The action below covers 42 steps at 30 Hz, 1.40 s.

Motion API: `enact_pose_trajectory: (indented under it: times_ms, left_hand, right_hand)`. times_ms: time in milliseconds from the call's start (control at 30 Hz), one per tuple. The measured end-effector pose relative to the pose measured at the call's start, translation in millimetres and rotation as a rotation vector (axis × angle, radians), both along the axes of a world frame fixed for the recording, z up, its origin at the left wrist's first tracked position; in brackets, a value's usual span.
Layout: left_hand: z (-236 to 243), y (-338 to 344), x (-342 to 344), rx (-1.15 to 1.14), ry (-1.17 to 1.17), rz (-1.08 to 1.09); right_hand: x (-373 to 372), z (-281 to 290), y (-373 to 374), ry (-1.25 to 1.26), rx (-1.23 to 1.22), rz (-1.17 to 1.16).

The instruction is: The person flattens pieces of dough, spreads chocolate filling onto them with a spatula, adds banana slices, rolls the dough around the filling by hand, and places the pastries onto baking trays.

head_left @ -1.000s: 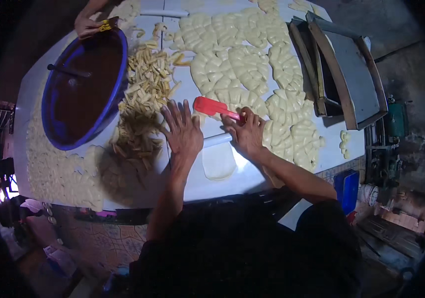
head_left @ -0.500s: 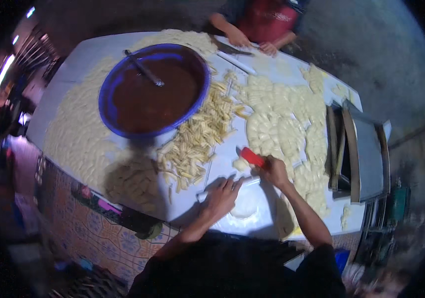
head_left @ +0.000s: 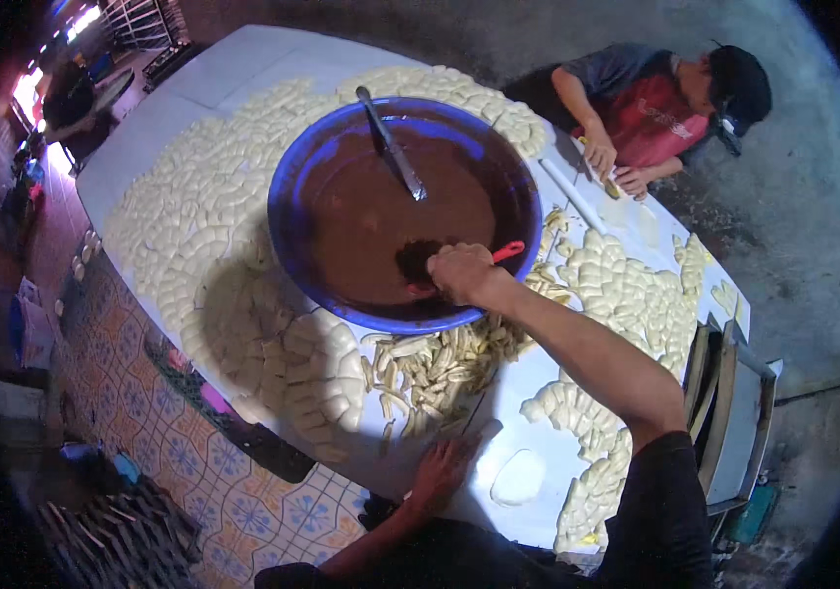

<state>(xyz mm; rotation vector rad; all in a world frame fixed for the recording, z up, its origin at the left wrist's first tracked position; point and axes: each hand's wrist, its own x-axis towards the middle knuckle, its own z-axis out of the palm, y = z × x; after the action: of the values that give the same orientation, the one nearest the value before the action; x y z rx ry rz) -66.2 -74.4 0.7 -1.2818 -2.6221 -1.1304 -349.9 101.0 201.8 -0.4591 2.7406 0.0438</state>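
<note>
My right hand reaches over a large blue basin of brown paste, closed round a red spatula. Parts of the spatula stick out on both sides of my fist, and its lower end is by the paste. My left hand lies at the table's near edge with fingers stretched over a white rolling pin, partly in shadow. Beside it, a flat round of pale dough rests on the shiny tabletop. A long-handled grey utensil leans inside the basin's far part.
Pale dough pieces spread over the left side, and more dough covers the right. Banana strips are heaped before the basin. Across the table a co-worker's hands handle a yellowish piece near a white rod. Metal trays stand at right.
My right hand has moved with the red spatula from beside the dough round up and left into the basin. My left hand stays on the rolling pin. The view has shifted, showing more of the co-worker.
</note>
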Motion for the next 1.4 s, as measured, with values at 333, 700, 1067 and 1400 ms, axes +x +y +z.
enact_pose_trajectory:
  times_ms: [333,700,1067,1400]
  left_hand:
    - [-1.9,5.9,0.6,-0.081,-0.119,-0.032]
    - [51.6,-26.0,-14.1,-0.043,-0.335,0.073]
    - [24.5,-6.5,-15.3,-0.001,-0.181,0.025]
    - [38.0,-11.8,-13.8,-0.017,-0.199,0.059]
  right_hand:
    - [2.5,53.2,11.5,-0.237,-0.151,0.089]
    - [278.5,56.8,127.1,-0.387,-0.656,-0.106]
    - [504.4,-179.2,35.8,0.429,-0.404,-0.566]
    - [464.4,-54.0,97.1,-0.424,-0.436,-0.566]
